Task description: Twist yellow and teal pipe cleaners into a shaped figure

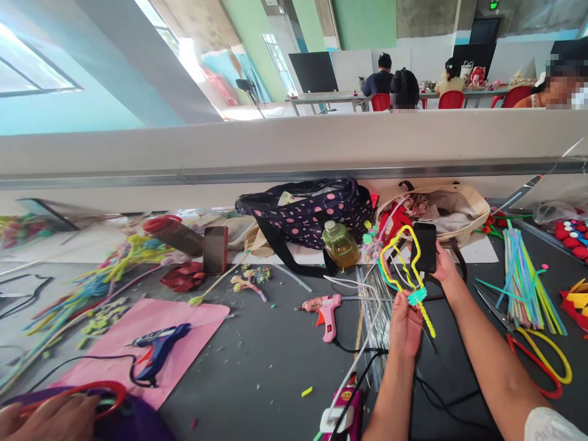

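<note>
Between the fingers of my left hand point(406, 324) is a yellow pipe-cleaner shape point(408, 230), a tall bent loop tied with a teal knot above a short yellow stem. My right hand point(446, 264), beyond it, has its fingers at the right edge of an upright black smartphone point(427, 248) and appears to grip it; part of that hand is hidden. The yellow loop overlaps the phone's left edge. Under my left forearm lies a bundle of thin clear sticks point(374, 306). A pink glue gun point(327, 312) rests to the left.
Scissors point(528, 343) and a pipe-cleaner bundle point(523, 275) lie at right. A patterned bag point(312, 211), a green bottle point(340, 245) and a cream bag point(473, 205) stand behind. A blue glue gun point(160, 349) lies on pink paper point(193, 337); another person's hand point(59, 419) is bottom left.
</note>
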`<state>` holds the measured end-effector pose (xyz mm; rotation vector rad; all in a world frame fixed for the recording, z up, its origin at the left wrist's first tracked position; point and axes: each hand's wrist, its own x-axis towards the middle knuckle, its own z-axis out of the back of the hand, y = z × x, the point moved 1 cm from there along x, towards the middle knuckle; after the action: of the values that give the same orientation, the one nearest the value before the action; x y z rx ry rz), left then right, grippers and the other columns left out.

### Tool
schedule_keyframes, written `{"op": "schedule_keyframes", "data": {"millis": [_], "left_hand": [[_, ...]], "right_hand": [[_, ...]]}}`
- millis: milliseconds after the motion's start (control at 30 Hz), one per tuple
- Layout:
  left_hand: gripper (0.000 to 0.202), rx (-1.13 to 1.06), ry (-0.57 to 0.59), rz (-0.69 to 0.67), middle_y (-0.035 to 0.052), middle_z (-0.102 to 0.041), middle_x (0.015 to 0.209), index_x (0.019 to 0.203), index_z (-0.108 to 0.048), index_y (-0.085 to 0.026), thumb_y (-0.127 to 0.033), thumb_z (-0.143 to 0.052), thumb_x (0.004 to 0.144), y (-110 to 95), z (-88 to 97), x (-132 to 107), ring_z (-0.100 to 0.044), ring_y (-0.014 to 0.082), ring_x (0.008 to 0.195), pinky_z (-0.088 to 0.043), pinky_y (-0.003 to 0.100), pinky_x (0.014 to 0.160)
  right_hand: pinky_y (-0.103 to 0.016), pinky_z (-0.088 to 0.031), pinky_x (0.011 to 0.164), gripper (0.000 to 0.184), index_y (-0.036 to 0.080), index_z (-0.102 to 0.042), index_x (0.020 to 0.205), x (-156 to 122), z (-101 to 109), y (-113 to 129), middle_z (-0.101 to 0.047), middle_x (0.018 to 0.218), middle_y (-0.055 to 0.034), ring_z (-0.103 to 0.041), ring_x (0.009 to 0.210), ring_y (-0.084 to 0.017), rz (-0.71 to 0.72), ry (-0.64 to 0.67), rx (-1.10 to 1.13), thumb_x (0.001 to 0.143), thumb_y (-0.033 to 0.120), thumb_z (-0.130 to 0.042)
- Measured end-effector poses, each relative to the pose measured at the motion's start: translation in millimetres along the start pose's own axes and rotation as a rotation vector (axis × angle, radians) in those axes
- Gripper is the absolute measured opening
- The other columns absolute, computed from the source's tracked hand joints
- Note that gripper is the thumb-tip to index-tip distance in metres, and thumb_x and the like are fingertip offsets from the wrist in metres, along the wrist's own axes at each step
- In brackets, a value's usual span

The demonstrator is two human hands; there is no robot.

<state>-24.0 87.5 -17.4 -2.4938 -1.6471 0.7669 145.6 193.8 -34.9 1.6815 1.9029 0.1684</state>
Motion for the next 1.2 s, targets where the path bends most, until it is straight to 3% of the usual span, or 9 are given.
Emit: {"op": "schedule_keyframes", "data": {"millis": [567, 767, 967, 1200], "left_hand": [[0.017, -0.007, 0.004, 0.012, -0.0035, -0.064, 0.071, 0.081, -0.063, -0.016, -0.022, -0.077, 0.076, -3, -0.4, -1, -0.062, 0.0073, 0.058, -0.053, 0.019, 0.057], [0.019, -0.002, -0.002, 0.010, -0.0040, -0.063, 0.069, 0.082, -0.062, -0.016, -0.024, -0.078, 0.075, -4, -0.7, -1, -0.061, 0.0066, 0.055, -0.052, 0.018, 0.055], [0.021, -0.025, -0.015, 0.006, -0.0038, -0.065, 0.071, 0.083, -0.063, -0.016, -0.022, -0.080, 0.072, -3, 0.8, 1, -0.062, 0.0067, 0.058, -0.052, 0.017, 0.056], [0.026, 0.008, 0.025, -0.025, -0.0036, -0.064, 0.071, 0.081, -0.064, -0.015, -0.027, -0.083, 0.069, -5, -3.6, 0, -0.059, 0.0048, 0.054, -0.052, 0.016, 0.056]], "right_hand": [[-0.054, -0.050, 0.091, 0.053, 0.019, -0.059, 0.122, 8, 8, -2, -0.073, 0.109, -0.0122, -0.070, 0.100, -0.027, 0.022, 0.032, -0.010, 0.097, 0.053, -0.027], [-0.050, -0.052, 0.090, 0.044, 0.022, -0.064, 0.101, 18, 21, 1, -0.076, 0.090, -0.0084, -0.071, 0.094, -0.027, 0.189, -0.178, -0.172, 0.094, 0.054, -0.035], [-0.046, -0.055, 0.086, 0.045, 0.021, -0.063, 0.088, 21, 26, 5, -0.075, 0.080, -0.0073, -0.072, 0.083, -0.025, 0.263, -0.263, -0.258, 0.094, 0.057, -0.035], [-0.038, -0.053, 0.090, 0.039, 0.021, -0.061, 0.086, 5, 18, 6, -0.074, 0.091, -0.0079, -0.070, 0.091, -0.021, 0.425, -0.318, -0.459, 0.096, 0.048, -0.035]]}}
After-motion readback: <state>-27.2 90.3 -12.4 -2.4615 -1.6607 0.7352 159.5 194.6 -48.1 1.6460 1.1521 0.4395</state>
